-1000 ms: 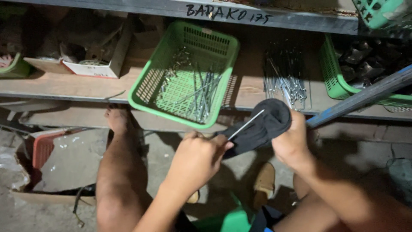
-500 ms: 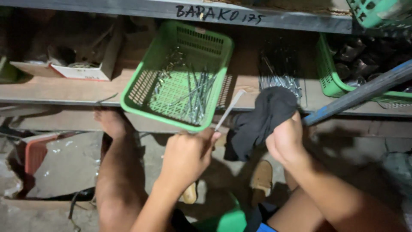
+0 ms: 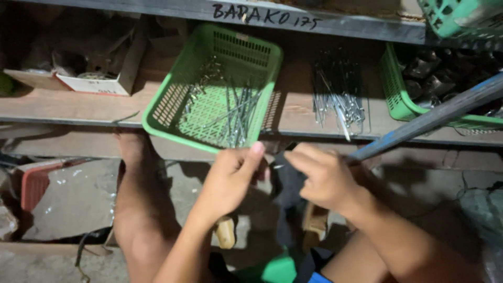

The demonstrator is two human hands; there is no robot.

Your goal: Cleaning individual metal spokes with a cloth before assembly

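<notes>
I see my right hand point(image 3: 325, 181) pinched shut on a dark, limp cloth point(image 3: 285, 191) that hangs below the fingers. My left hand point(image 3: 230, 178) sits just beside it, fingers curled; whether it grips anything I cannot tell. Just above both hands a green slotted plastic basket point(image 3: 173, 99) of thin metal rods tilts over the wooden shelf edge. Right of it lies a loose bundle of metal rods point(image 3: 338, 99). A blue-grey bar point(image 3: 429, 118) slants past my right wrist.

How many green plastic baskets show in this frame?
3: one green basket of thin metal rods mid-shelf above the hands, another at right holding dark parts, and a third top right, cut off by the frame.
</notes>
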